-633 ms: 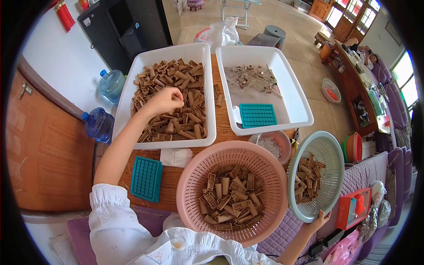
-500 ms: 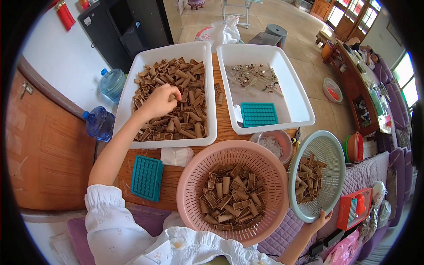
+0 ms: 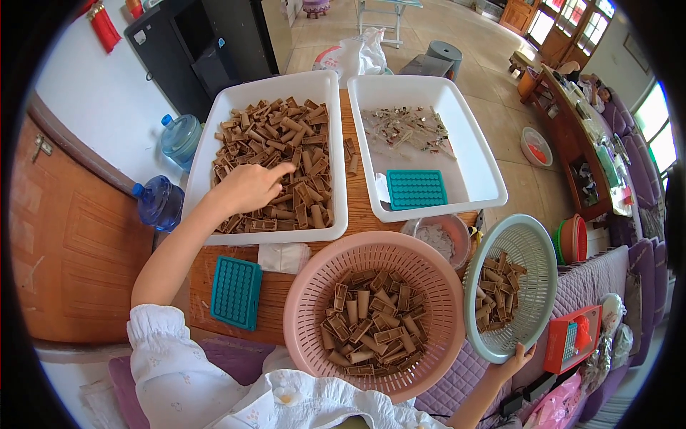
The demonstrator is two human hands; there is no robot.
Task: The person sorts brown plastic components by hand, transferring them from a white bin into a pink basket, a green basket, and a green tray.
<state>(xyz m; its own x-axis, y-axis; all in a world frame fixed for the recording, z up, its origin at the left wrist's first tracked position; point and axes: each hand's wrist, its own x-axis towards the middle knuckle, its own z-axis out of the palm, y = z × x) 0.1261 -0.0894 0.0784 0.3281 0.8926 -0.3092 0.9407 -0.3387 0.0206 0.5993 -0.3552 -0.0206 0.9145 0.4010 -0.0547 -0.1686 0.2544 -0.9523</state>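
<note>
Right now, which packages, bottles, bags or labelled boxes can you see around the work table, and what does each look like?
Red box: right of the green basket, flat, with a teal window.
Water bottles: two on the floor left of the table, round, clear blue, blue caps.
White bag: beyond the white tubs, crumpled plastic with a red patch.
Pink bag: lower right, crinkled plastic.
No screens or signs.

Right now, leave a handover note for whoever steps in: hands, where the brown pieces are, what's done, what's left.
Left hand: open, fingers spread on the brown pieces in the left white tray, gripping nothing that shows.
Right hand: holds the green basket by its lower rim, tilted, some pieces inside.
Pink basket: in front of the person, bottom covered with pieces.
Right white tray: small scraps and a teal grid; another teal grid lies on the table.
Done: both baskets partly filled. Left: the left tray is still nearly full.
</note>
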